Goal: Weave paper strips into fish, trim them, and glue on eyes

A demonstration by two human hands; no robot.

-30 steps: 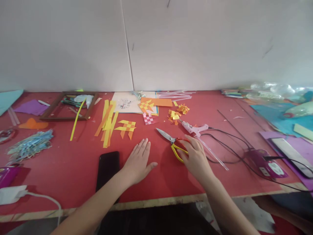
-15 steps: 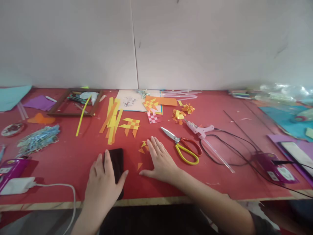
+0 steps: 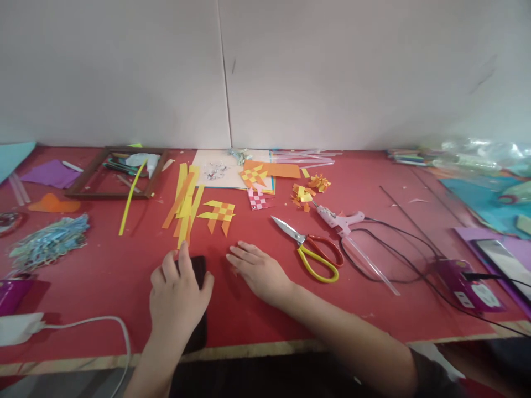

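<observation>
- We take the scissors (image 3: 300,239) as our landmark: they lie flat on the red bench (image 3: 249,326), blades pointing away and to the left, their red and yellow handles parted, no hand on them.
- Our right hand (image 3: 261,273) rests palm down, left of the scissors and a little nearer us, fingers stretched out and close together; we cannot tell what, if anything, lies beneath it.
- Our left hand (image 3: 176,287) is farther left of the scissors, over the black phone (image 3: 201,330), fingers apart and bent; we cannot tell whether it touches the phone.
- The phone lies left of and nearer us than the scissors, its near end reaching the pale front edge (image 3: 265,349) of the bench.
- Between the scissors and that front edge we see a broad stretch of bare red surface, with our right forearm crossing it.
- Left of the scissors and slightly beyond them lies a woven paper fish (image 3: 222,211); past it, yellow and orange strips (image 3: 188,202) overlap.
- On the right, the pink glue gun (image 3: 342,222) lies just beside the scissors, so the room there is tight.
- Well beyond the scissors, the wall (image 3: 166,72) bounds the bench's far edge.
</observation>
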